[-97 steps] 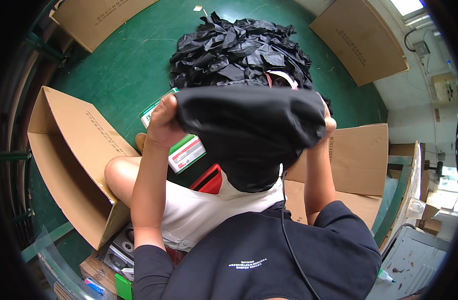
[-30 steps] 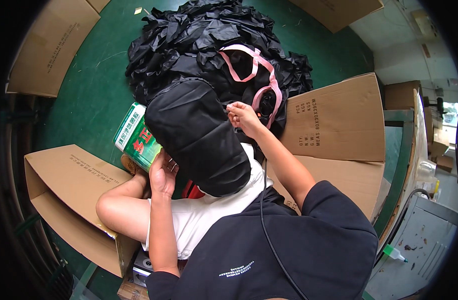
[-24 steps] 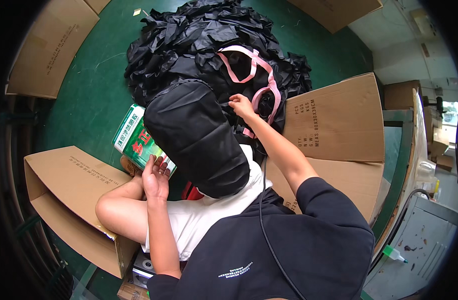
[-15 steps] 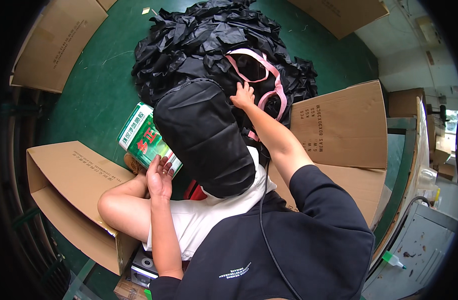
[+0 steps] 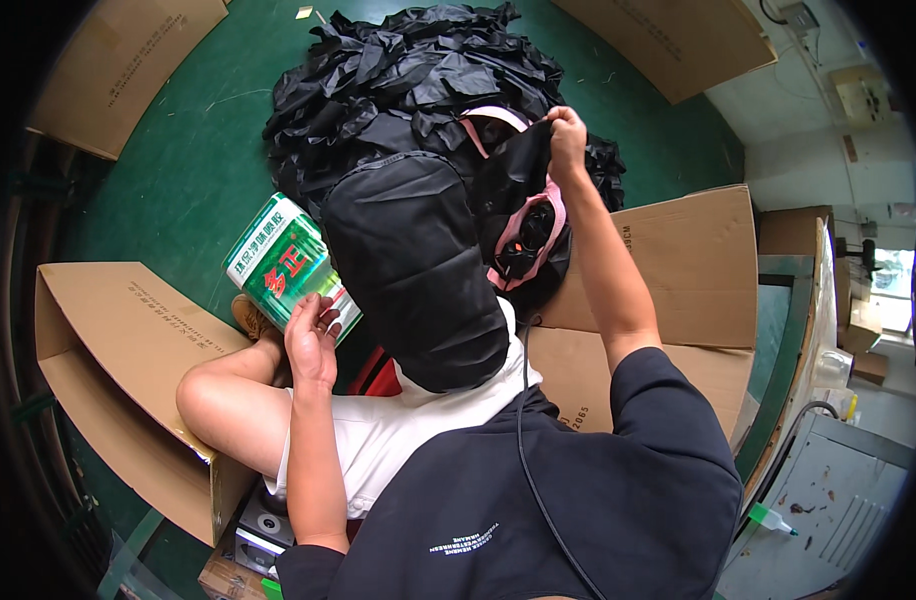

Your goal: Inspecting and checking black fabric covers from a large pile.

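My right hand (image 5: 568, 145), fingers closed, lifts the edge of a black fabric piece with pink straps (image 5: 530, 225). The piece opens toward my lap, and small dark items with an orange spot show inside it. Across my lap lies a rounded oblong form covered in smooth black fabric (image 5: 408, 270). My left hand (image 5: 311, 340) is palm up with loosely bent fingers, holding nothing. Just beyond it stands a green and white tin (image 5: 283, 262), tilted, its lower right part behind the black form. Whether the fingertips touch the tin I cannot tell.
A large heap of crumpled black fabric (image 5: 408, 80) lies ahead on the green floor (image 5: 193, 180). Opened cardboard boxes stand at the left (image 5: 128, 330) and right (image 5: 678, 270). A black cable (image 5: 523, 430) runs down over my shirt. A grey metal cabinet (image 5: 828, 500) is at the lower right.
My right hand has moved up and right, closed on the black fabric and raised its edge, so the pink-trimmed opening gapes. My left hand stays near the tin, palm up.
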{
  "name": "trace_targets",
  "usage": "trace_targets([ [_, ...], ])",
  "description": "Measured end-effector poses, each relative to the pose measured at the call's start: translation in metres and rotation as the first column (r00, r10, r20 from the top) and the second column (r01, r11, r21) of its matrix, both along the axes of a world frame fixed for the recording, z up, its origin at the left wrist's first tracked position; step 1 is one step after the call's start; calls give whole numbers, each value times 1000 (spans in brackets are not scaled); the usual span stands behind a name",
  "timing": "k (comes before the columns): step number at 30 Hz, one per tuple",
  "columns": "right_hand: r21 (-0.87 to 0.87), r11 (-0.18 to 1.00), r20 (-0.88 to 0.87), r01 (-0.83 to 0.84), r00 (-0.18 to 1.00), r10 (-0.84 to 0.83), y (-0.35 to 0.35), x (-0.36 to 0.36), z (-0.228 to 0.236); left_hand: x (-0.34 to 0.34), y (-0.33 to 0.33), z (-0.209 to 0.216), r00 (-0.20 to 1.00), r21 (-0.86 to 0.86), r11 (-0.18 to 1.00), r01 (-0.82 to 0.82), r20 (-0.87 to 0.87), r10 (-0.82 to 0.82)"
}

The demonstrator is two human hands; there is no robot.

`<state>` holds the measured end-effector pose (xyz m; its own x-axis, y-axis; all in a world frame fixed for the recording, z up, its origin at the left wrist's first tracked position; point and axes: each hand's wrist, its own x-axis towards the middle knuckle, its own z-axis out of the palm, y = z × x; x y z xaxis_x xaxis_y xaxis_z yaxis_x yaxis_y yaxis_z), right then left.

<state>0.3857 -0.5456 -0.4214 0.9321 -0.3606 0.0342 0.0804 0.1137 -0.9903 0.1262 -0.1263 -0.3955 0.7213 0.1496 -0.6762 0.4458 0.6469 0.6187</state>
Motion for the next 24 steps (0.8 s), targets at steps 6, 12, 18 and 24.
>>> trace_targets([
  [6,-425,836,-19,-347,927,374,30,-34,170,3,1,13,982,170,981,-92,176,62],
  [12,-685,667,24,-292,906,422,80,-81,259,11,-17,51,884,448,875,-184,465,-52],
  [18,-657,682,214,-322,787,579,156,-147,277,24,-42,128,424,327,818,473,729,-537],
  [24,-929,18,-65,-370,211,975,196,-214,241,29,-20,147,770,-327,925,192,635,64],
])
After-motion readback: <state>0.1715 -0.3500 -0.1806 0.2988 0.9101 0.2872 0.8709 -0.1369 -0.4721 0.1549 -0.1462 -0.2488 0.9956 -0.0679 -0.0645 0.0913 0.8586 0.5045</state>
